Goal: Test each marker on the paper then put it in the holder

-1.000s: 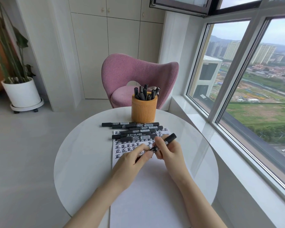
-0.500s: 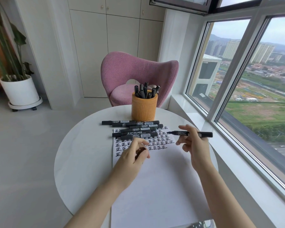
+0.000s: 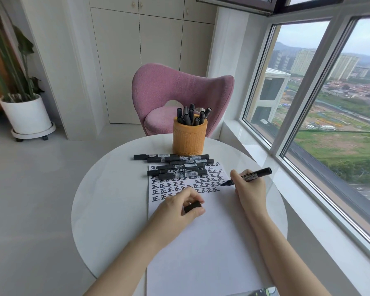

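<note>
My right hand (image 3: 250,188) grips an uncapped black marker (image 3: 255,175), its tip hovering just over the right edge of the paper (image 3: 192,242) beside the rows of written characters. My left hand (image 3: 179,207) rests on the paper and pinches the marker's black cap (image 3: 192,207). Several capped black markers (image 3: 176,166) lie side by side across the paper's top edge. Behind them stands an orange holder (image 3: 189,136) with several markers standing in it.
The round white table (image 3: 107,206) carries everything. A pink chair (image 3: 179,92) stands behind it, a window wall runs along the right, and a potted plant (image 3: 25,112) sits on the floor at far left.
My hands pulled the cap off the marker and separated. The right hand swung out to the right, then brought the marker's tip down toward the paper. The left hand kept the cap.
</note>
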The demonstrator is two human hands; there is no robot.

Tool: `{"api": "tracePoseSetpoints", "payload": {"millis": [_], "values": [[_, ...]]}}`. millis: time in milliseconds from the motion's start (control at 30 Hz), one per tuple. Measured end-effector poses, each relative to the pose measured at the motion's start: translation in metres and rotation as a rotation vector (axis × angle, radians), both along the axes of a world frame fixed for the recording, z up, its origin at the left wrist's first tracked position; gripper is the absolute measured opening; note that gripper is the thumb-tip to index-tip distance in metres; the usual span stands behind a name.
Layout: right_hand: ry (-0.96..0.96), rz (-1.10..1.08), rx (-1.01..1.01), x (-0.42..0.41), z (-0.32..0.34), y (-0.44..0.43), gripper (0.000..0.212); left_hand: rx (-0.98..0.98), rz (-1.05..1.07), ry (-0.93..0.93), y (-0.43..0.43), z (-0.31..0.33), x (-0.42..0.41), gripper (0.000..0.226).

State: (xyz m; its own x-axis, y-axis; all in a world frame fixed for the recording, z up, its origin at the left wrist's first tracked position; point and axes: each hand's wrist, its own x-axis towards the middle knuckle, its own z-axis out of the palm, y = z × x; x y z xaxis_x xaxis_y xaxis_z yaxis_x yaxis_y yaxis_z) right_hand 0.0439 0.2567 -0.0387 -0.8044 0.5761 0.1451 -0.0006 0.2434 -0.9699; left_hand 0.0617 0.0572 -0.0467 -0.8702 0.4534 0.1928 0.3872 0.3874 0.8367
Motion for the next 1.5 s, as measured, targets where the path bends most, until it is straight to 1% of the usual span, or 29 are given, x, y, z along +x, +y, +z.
{"api": "tracePoseSetpoints", "payload": {"millis": [167,700,1000,1067,1300,1500], "values": [[-0.014,0.003,0.039,-0.0005,-0.0015,0.0017,0.026,-0.004,0.012,-0.006,0.0007,0.0,-0.001,0.013],[-0.022,0.034,0.106,-0.0012,-0.0015,-0.0005,0.034,0.023,0.02,-0.03,0.0002,-0.0038,-0.0024,0.012],[-0.013,-0.01,0.077,-0.0019,-0.003,0.0007,0.035,0.033,0.02,-0.047,0.0006,-0.0058,-0.0045,0.012],[-0.015,-0.017,0.068,-0.002,-0.0026,0.0012,0.032,0.038,0.015,-0.046,0.0004,-0.0051,-0.0037,0.011],[-0.031,0.005,0.077,-0.0007,-0.0015,-0.0001,0.034,0.047,0.01,-0.044,0.0,-0.0058,-0.0034,0.011],[-0.045,0.01,0.072,-0.0009,-0.0015,0.0001,0.022,0.06,0.008,-0.065,0.0003,-0.0068,-0.0045,0.011]]}}
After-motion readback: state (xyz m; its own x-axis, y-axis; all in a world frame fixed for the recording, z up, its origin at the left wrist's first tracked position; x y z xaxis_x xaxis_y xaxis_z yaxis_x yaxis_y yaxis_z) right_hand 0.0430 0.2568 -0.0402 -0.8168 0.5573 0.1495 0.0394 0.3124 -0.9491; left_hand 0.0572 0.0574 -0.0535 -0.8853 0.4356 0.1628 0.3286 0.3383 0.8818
